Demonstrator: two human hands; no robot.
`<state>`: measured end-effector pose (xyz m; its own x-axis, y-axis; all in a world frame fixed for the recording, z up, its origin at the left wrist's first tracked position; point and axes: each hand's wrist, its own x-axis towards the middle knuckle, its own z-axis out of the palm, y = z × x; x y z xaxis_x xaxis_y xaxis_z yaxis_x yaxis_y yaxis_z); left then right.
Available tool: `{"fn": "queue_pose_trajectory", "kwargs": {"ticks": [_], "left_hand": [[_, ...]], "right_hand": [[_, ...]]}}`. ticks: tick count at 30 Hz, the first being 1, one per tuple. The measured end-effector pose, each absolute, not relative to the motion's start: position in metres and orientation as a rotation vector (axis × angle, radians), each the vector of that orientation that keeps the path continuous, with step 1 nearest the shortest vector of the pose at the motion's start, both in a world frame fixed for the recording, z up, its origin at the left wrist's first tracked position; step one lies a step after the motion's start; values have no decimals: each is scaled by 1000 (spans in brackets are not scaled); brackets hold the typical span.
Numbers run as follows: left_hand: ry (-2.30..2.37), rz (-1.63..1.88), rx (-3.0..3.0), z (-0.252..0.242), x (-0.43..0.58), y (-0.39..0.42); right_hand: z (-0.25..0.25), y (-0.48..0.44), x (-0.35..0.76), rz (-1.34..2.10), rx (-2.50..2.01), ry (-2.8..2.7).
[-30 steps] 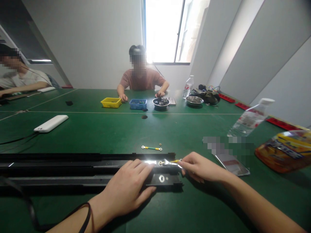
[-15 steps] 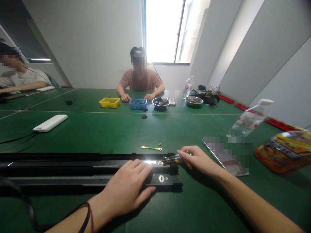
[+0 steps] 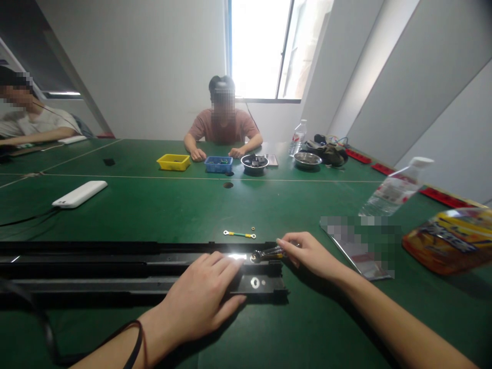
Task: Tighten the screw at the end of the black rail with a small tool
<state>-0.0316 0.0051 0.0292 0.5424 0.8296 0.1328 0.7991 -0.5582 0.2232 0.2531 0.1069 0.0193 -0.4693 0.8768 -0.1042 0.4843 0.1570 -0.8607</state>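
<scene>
My left hand (image 3: pixel 205 297) lies across the black metal rails (image 3: pixel 115 259), fingers stretched flat over them and the thumb apart near the front edge. In my right hand (image 3: pixel 307 251), thumb and fingers pinch a shiny wrench (image 3: pixel 269 251). The wrench head is at a small fastener (image 3: pixel 253 258) near the right end of the back rail; whether it fully seats there I cannot tell. Under the wrench shows a bit of yellow, partly hidden. Just behind the rails lie a green-and-yellow wire with ring terminals (image 3: pixel 240 235) and a small brass-coloured nut (image 3: pixel 252 228).
A mirror-like flat packet (image 3: pixel 357 251), a tilted water bottle (image 3: pixel 395 189) and an orange snack bag (image 3: pixel 449 241) stand right. Farther off are a yellow bin (image 3: pixel 173 162), a blue bin (image 3: pixel 219 164), metal bowls (image 3: pixel 254 169) and a seated person (image 3: pixel 223 123). A white power bank (image 3: pixel 80 195) lies left.
My right hand has shifted slightly left, turning the wrench a little. My left hand stays on the rails.
</scene>
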Motion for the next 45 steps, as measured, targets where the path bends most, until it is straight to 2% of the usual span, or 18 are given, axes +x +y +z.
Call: {"fn": "queue_pose_trajectory", "kwargs": {"ticks": [10,16,21,28,45], "left_hand": [[1399,347,2642,29,-31,5],[1391,334,2627,30,-31,4],[1394,344,2623,32,-31,5],[1387,359,2631,32,-31,5],[1395,346,2633,32,-31,4]], "right_hand": [[22,101,253,1192,-1348,-2213],[30,92,253,1291,-1417,-2279],[29,93,258,1542,-1390,-2206],[33,94,259,1589,-1388,-2151],[19,108,260,1373,-1297,-1941]]}}
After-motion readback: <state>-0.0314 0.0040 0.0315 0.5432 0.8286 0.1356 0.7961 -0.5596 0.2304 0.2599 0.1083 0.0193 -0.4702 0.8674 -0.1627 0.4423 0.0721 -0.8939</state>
